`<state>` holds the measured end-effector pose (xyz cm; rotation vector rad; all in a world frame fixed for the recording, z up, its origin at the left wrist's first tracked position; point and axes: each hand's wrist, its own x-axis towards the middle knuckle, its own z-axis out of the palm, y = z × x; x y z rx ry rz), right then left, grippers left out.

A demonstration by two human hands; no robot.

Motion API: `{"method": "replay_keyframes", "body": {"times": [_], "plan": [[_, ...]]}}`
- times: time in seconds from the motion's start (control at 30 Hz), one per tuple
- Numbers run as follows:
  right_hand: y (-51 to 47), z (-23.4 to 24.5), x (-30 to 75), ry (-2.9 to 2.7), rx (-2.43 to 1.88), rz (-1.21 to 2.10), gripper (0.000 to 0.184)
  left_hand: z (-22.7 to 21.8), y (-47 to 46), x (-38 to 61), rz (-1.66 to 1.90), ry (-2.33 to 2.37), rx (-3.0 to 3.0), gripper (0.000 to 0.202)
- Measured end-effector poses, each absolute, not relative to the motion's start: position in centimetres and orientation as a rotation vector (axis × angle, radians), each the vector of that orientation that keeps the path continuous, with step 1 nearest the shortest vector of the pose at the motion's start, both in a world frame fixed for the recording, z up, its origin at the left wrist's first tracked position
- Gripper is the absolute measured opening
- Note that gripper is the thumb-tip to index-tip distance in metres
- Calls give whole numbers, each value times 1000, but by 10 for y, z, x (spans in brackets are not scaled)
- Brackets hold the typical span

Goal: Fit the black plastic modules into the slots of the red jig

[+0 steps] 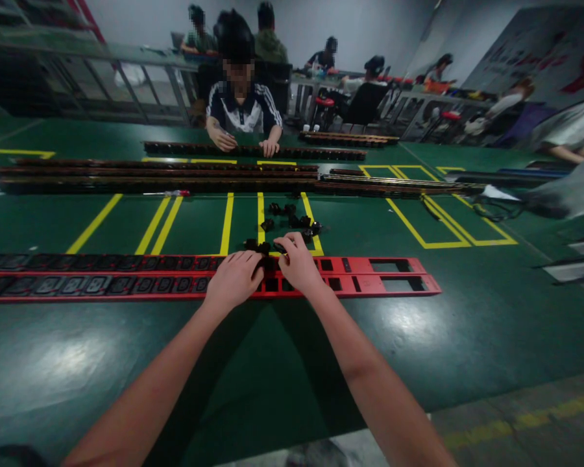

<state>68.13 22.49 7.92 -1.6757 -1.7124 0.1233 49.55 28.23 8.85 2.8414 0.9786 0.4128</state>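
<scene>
Two long red rails with rectangular cutouts, a red power strip housing [399, 267], lie side by side across the table. Black sockets [97, 284] fill the cutouts on the left, while several cutouts on the right are bare. My left hand [236, 275] rests over the housing with its fingers curled at the far edge; what they grip is hidden. Close beside it, my right hand [296, 261] pinches a small black socket piece [279, 248] above the housing. Several loose black sockets [296, 220] lie just beyond my hands, and some [255, 246] touch the area by my left fingertips.
Long dark strips [165, 178] lie across the table farther back, with a red-handled screwdriver [168, 193] before them. Yellow tape lines [226, 224] mark the green tabletop [491, 311]. A co-worker [243, 110] sits opposite with both hands on another dark strip [316, 153]. Another person's arm [567, 152] is at right.
</scene>
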Motion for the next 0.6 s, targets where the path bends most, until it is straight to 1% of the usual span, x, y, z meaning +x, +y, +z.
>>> {"method": "replay_keyframes", "body": {"times": [0.1, 0.17, 0.23, 0.3, 0.4, 0.47, 0.53, 0.6], "plan": [[213, 77, 672, -1708, -1579, 170, 30, 88, 282, 495, 404, 981, 2854, 32], [209, 78, 670, -1723, -1570, 218, 22, 87, 283, 495, 414, 980, 2848, 34], [207, 80, 670, -1709, -1585, 264, 18, 86, 283, 494, 419, 973, 2839, 35], [205, 82, 671, -1702, -1582, 282, 23, 86, 284, 494, 411, 969, 2837, 35], [202, 85, 670, -1737, -1525, 283, 38, 86, 284, 494, 385, 981, 2858, 33], [201, 85, 669, -1746, -1498, 289, 35, 87, 284, 494, 375, 986, 2874, 34], [201, 84, 669, -1744, -1493, 295, 26, 88, 284, 493, 374, 981, 2875, 36], [202, 82, 669, -1746, -1507, 299, 21, 89, 284, 493, 376, 965, 2862, 39]]}}
